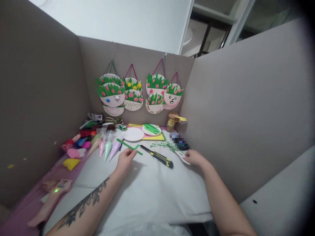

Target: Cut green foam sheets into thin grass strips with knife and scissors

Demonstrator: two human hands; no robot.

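Observation:
My left hand (127, 159) is closed, pinching narrow green paper strips (128, 145) that cross each other over the white table cover. My right hand (195, 158) is closed at the edge of a white curved piece (181, 156); its kind is hard to make out. Between the hands lies a black and yellow utility knife (157, 156), its narrow front end pointing toward my left hand. Small green cuttings (158, 144) are scattered just beyond the knife. Farther back, a paper plate (152, 130) bears long green strips, beside a bare white paper plate (133, 134).
Filled piping bags (107, 149) and colourful packets crowd the left side, with a pink hot glue gun (52, 200) nearer me. At the back right stands a brown-lidded jar (171, 122). Decorated paper plates (113, 95) hang on the grey back panel; grey side panels enclose the table.

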